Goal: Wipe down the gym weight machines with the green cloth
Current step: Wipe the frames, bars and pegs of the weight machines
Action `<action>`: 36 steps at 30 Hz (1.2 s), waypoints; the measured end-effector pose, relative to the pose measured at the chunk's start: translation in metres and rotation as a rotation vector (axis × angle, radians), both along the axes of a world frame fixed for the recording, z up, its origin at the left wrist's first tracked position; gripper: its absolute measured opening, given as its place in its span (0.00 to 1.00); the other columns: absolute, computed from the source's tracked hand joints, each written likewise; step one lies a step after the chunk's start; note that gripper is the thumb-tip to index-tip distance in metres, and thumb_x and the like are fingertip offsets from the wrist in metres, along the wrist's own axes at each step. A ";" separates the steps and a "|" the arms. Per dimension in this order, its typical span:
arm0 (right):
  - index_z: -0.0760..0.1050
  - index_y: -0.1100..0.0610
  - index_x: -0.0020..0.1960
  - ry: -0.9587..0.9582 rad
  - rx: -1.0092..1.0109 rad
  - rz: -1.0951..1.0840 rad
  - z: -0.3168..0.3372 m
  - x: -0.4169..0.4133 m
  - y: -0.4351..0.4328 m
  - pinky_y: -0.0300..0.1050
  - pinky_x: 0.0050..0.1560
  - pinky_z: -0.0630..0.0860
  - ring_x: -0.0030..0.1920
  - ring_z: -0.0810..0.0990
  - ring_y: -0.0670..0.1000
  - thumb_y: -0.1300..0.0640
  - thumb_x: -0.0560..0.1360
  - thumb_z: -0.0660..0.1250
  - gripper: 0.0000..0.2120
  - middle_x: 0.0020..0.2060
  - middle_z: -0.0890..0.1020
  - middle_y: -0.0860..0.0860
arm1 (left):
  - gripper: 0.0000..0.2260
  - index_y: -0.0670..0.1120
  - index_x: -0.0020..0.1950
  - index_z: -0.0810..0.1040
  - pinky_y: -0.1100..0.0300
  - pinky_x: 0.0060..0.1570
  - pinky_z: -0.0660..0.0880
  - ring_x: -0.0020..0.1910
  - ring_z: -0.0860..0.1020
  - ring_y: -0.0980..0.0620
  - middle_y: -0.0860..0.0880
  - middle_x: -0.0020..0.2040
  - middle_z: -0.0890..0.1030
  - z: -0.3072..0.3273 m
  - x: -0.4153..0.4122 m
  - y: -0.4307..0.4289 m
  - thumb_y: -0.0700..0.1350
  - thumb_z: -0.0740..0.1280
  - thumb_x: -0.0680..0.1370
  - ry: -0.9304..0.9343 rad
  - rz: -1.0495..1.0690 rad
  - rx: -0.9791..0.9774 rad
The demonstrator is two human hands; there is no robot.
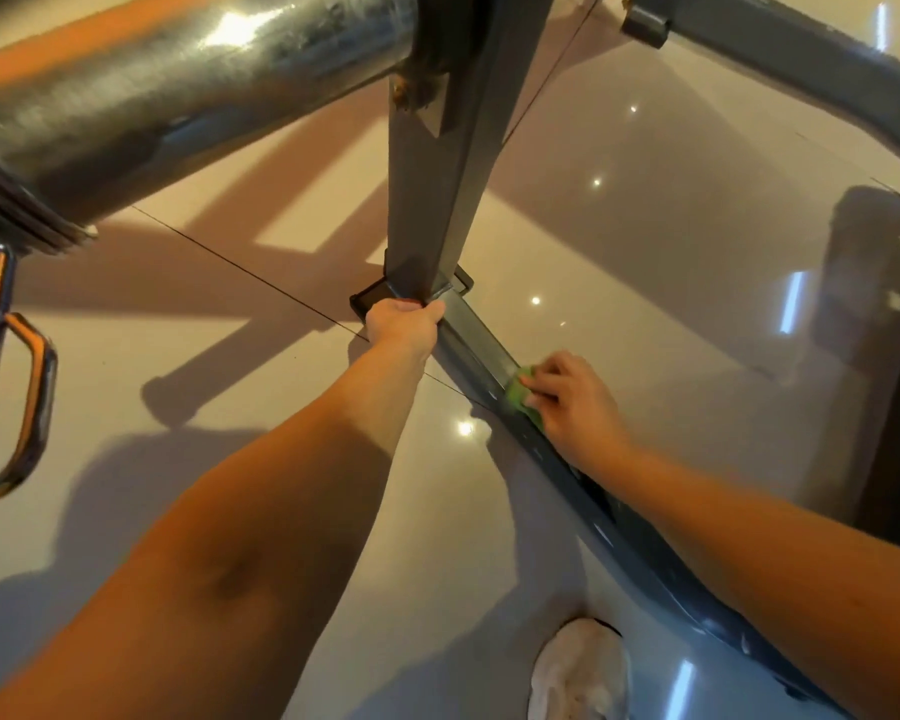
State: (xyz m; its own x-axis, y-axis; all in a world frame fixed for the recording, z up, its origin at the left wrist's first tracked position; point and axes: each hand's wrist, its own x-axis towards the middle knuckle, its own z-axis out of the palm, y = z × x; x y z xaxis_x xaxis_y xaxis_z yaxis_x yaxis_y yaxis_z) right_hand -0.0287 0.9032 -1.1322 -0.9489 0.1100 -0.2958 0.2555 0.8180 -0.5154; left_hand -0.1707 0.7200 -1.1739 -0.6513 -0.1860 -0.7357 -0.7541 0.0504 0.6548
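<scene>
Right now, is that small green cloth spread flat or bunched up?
Bunched up: the small green cloth shows only as a crumpled wad gripped by the right hand, pressed against the grey metal floor bar.

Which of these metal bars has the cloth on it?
The low dark-grey floor rail, under the small green cloth in the right hand, not the upright grey post.
</scene>
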 end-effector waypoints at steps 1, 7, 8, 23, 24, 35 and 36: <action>0.79 0.62 0.53 -0.031 0.005 -0.044 0.001 0.020 0.011 0.38 0.55 0.77 0.51 0.78 0.48 0.62 0.79 0.71 0.05 0.52 0.76 0.53 | 0.11 0.50 0.44 0.76 0.47 0.60 0.81 0.54 0.83 0.44 0.45 0.51 0.83 0.001 0.000 0.001 0.47 0.79 0.74 0.000 -0.006 0.004; 0.83 0.67 0.53 0.055 0.078 -0.104 -0.006 0.027 -0.003 0.59 0.55 0.76 0.52 0.77 0.61 0.66 0.79 0.69 0.06 0.50 0.78 0.60 | 0.11 0.51 0.47 0.76 0.48 0.60 0.80 0.54 0.82 0.45 0.48 0.51 0.82 -0.008 0.001 -0.002 0.49 0.77 0.75 0.008 -0.049 0.000; 0.83 0.67 0.54 0.087 0.083 -0.099 -0.011 0.014 -0.009 0.59 0.56 0.76 0.53 0.77 0.61 0.66 0.79 0.68 0.07 0.50 0.78 0.60 | 0.10 0.52 0.47 0.75 0.48 0.60 0.80 0.55 0.82 0.45 0.48 0.51 0.82 -0.008 0.003 -0.001 0.49 0.77 0.75 0.013 -0.049 -0.012; 0.84 0.60 0.60 0.185 0.078 0.091 -0.025 0.028 0.007 0.62 0.55 0.77 0.53 0.76 0.66 0.49 0.74 0.73 0.19 0.56 0.79 0.62 | 0.09 0.50 0.53 0.77 0.58 0.52 0.69 0.55 0.70 0.51 0.52 0.56 0.71 0.011 0.041 0.010 0.50 0.74 0.77 0.554 -0.382 -0.520; 0.85 0.61 0.57 0.215 0.116 0.089 -0.029 0.036 0.010 0.62 0.53 0.78 0.50 0.77 0.67 0.50 0.72 0.73 0.19 0.54 0.80 0.62 | 0.09 0.50 0.55 0.79 0.57 0.54 0.68 0.58 0.68 0.50 0.50 0.58 0.72 0.008 0.047 0.009 0.50 0.74 0.78 0.636 -0.488 -0.593; 0.85 0.61 0.48 0.344 0.246 0.062 -0.036 0.005 -0.033 0.56 0.44 0.78 0.48 0.76 0.64 0.63 0.68 0.77 0.09 0.51 0.80 0.59 | 0.17 0.49 0.66 0.80 0.46 0.66 0.72 0.68 0.66 0.45 0.47 0.67 0.71 -0.005 0.061 0.002 0.52 0.72 0.79 0.771 -0.757 -0.716; 0.85 0.61 0.48 0.351 0.241 0.057 -0.037 0.023 -0.022 0.56 0.43 0.78 0.47 0.77 0.65 0.64 0.68 0.77 0.10 0.51 0.81 0.60 | 0.17 0.49 0.67 0.80 0.47 0.68 0.70 0.69 0.65 0.45 0.47 0.67 0.71 -0.004 0.062 0.004 0.53 0.71 0.80 0.776 -0.805 -0.743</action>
